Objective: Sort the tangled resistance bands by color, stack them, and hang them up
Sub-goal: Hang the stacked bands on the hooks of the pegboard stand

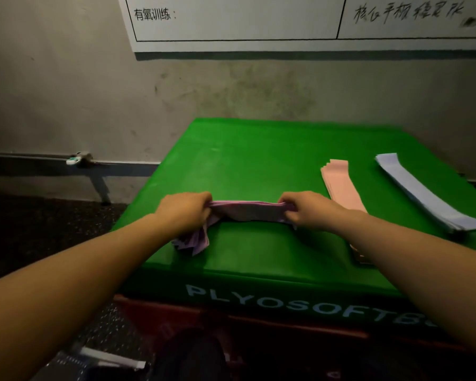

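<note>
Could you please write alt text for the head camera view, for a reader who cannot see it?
Both hands, left hand and right hand, grip a bundle of purple bands on a green foam box. To the right lie a pink stack and a pale blue stack.

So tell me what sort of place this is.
Probably a gym: a green plyo box marked PLYOSOFTBOX, stacked resistance bands, and a wall board with a training heading.

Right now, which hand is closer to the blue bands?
The right hand. It grips the right end of the purple bands, with the pink stack between it and the blue bands. The left hand grips the purple bands' other end, farther away.
</note>
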{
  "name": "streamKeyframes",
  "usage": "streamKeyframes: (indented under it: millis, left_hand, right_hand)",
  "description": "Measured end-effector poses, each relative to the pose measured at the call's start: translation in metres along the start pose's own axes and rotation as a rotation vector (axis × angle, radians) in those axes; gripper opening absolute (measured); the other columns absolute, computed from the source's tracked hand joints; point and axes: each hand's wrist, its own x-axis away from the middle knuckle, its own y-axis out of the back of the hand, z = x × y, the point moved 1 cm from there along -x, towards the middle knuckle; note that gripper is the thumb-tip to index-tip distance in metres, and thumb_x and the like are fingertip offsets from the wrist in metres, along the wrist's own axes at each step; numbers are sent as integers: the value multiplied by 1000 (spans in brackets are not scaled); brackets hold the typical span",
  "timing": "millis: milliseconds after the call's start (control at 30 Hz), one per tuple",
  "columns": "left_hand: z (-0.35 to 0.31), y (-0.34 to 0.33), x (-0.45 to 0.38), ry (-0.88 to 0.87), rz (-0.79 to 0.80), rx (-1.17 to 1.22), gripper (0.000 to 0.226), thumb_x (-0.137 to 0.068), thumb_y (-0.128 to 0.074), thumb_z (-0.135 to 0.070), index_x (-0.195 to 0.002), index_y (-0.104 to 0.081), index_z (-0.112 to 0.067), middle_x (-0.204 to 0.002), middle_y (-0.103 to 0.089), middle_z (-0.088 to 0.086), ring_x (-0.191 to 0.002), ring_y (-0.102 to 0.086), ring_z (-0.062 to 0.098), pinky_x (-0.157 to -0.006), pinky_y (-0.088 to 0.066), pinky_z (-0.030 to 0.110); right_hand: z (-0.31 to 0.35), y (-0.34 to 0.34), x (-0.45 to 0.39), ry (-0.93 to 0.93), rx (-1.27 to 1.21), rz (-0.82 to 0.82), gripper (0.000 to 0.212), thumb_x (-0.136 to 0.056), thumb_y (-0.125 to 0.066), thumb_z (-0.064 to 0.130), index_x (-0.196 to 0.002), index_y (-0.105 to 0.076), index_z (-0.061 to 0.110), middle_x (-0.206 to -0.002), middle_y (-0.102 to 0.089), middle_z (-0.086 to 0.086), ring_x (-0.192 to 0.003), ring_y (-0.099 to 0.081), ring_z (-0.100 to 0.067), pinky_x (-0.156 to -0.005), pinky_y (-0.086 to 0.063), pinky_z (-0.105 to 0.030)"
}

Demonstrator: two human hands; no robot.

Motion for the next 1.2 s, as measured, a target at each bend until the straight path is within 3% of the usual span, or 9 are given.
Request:
streamKeyframes:
  millis: [200,333,433,633,800,867,967,1100,1200]
  left_hand:
    - [0,2,-10,103,302,348,29,-88,-55,-12,-116,-57,-21,-102,-64,7,-87,-59,25,-75,-49,31]
    - [3,8,-14,133,277,402,28,-87,-51,-7,-111,-59,-19,-94,-61,6,-80,-59,22,-67,-47,27]
    - [10,7,-17,131,274,367,34,-88,-55,-11,-120,-64,-17,-104,-66,8,-89,-61,25,-75,-48,28]
    - [17,15,-21,-53,290,122,33,-93,-60,-23,-126,-60,-19,-115,-68,8,-89,-58,24,-73,-41,27]
    - [28,20,-15,-165,478,137,45,-87,-60,-5,-126,-56,-25,-106,-63,0,-90,-57,18,-69,-40,23]
    - [32,17,-14,-139,461,175,41,-85,-54,1,-113,-54,-28,-96,-63,1,-85,-58,19,-64,-44,24]
    - [32,7,-15,-123,369,167,30,-86,-52,-1,-105,-47,-23,-108,-64,16,-87,-57,26,-70,-45,31]
    - [39,-7,-10,-127,257,169,54,-92,-50,-8,-143,-40,-25,-143,-53,7,-116,-57,27,-93,-44,32]
    - [38,-12,-4,-182,203,95,56,-91,-41,-26,-147,-32,-31,-148,-47,2,-124,-54,25,-100,-44,37]
  right_hand:
    - [33,1,-7,60,579,-48,29,-92,-53,38,-116,-51,23,-116,-57,0,-110,-52,-22,-105,-35,-49]
    - [38,-6,-12,44,476,-32,19,-90,-52,28,-102,-38,23,-107,-61,-2,-89,-53,-23,-83,-43,-39]
    - [33,-2,-15,36,327,87,19,-89,-54,20,-104,-42,23,-103,-61,-2,-87,-57,-22,-69,-42,-31]
    - [23,5,-26,-1,348,88,23,-89,-54,24,-110,-62,17,-96,-63,-1,-85,-62,-18,-70,-52,-31]
    - [23,-9,-29,86,464,-18,11,-88,-54,28,-96,-50,21,-85,-55,4,-81,-58,-17,-70,-49,-31]
    - [20,-12,-28,122,465,-66,14,-88,-52,27,-98,-43,23,-86,-54,3,-81,-57,-19,-72,-47,-32]
    - [10,-17,-26,158,400,-115,15,-92,-47,33,-103,-39,26,-90,-54,1,-80,-55,-20,-71,-47,-32]
    - [-1,-24,-22,202,357,-134,23,-92,-35,53,-100,-33,31,-88,-53,-2,-75,-51,-19,-68,-40,-34]
    - [-4,-25,-23,232,346,-161,29,-95,-31,51,-111,-42,29,-92,-56,-2,-78,-52,-20,-72,-37,-35]
